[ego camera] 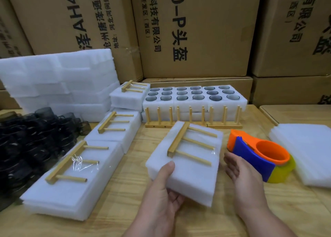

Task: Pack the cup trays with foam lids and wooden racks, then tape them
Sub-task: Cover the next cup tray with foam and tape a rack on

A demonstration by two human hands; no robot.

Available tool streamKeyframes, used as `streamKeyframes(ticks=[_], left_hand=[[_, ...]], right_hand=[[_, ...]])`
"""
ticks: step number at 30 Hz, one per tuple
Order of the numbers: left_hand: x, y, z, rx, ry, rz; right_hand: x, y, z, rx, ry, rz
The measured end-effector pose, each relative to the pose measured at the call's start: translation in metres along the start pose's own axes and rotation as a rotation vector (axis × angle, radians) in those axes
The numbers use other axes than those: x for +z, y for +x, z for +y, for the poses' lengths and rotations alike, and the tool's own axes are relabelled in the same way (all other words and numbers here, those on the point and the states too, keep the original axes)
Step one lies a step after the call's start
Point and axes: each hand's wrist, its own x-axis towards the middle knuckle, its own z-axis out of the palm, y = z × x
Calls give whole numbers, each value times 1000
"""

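Both hands sit nearest. Left hand (pixel 165 192) grips the near left corner of the foam pack (pixel 186 163) — thumb on top, fingers curled beneath and mostly hidden. Its long axis runs from near to far, tilted slightly right, near end lifted off the surface (pixel 125 224). On top lies a wooden rack (pixel 189 143), pegs pointing right. Right hand (pixel 238 174) hangs relaxed and empty just right of the pack, touching the tape dispenser (pixel 259 156).
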Motion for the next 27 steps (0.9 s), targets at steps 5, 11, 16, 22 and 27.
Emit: streamKeyframes(ticks=[5,11,16,22,27], left_hand=[[-16,3,59,200,4,67],[-29,38,142,280,-66,221],[-49,79,187,318,16,362],[-63,116,209,322,77,456],[-62,131,214,344,86,479]], right_hand=[[4,-4,2,-73,-419,-49],[31,-21,12,-292,-1413,-457],[40,-23,11,-254,-1511,-449],[42,-21,10,-280,-1480,-442],[41,-13,9,-251,-1455,-471]])
